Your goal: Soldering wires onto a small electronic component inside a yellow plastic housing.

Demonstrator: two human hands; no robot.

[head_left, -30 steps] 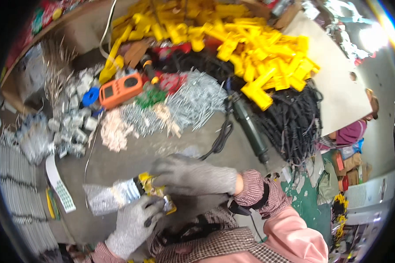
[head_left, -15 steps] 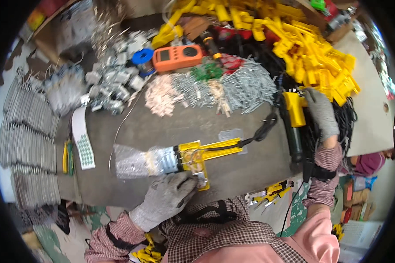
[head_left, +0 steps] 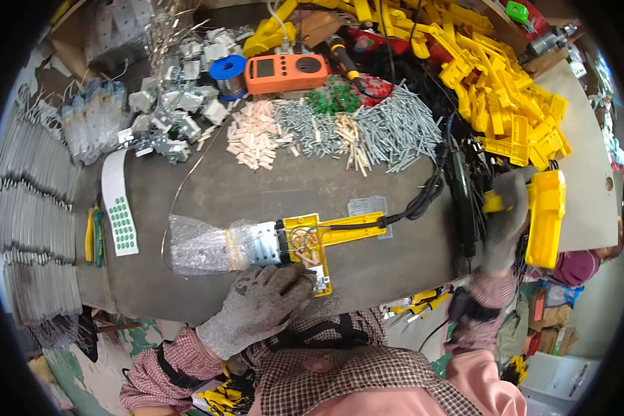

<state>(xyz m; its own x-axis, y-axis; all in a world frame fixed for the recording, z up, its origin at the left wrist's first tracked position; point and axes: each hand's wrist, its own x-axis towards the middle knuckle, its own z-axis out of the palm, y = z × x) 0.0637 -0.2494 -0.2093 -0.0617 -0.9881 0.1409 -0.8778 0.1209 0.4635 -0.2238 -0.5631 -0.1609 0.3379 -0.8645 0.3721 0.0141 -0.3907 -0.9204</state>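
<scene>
An open yellow plastic housing half (head_left: 353,231) lies mid-table, with loose wires and a black cord in it. A perforated metal plate (head_left: 263,243) joins its left side, and clear bubble wrap (head_left: 200,247) covers the far left end. My left hand (head_left: 260,298), in a grey glove, rests with bent fingers on the housing's near edge, beside a small metal-and-white part (head_left: 319,279). My right hand (head_left: 507,218), also gloved and somewhat blurred, grips a yellow housing piece (head_left: 546,220) at the table's right. A black electric screwdriver (head_left: 460,201) stands just left of that hand.
Yellow housings (head_left: 499,90) are heaped at the back right. Screws (head_left: 399,132), pale ceramic pieces (head_left: 252,135) and an orange meter (head_left: 288,73) lie at the back. Metal strips (head_left: 38,222) are stacked left, near a sticker sheet (head_left: 121,208) and cutters (head_left: 94,236).
My right hand has come nearer from the heap's edge, and the yellow piece has swung from its left side to its right. My left hand stays on the housing.
</scene>
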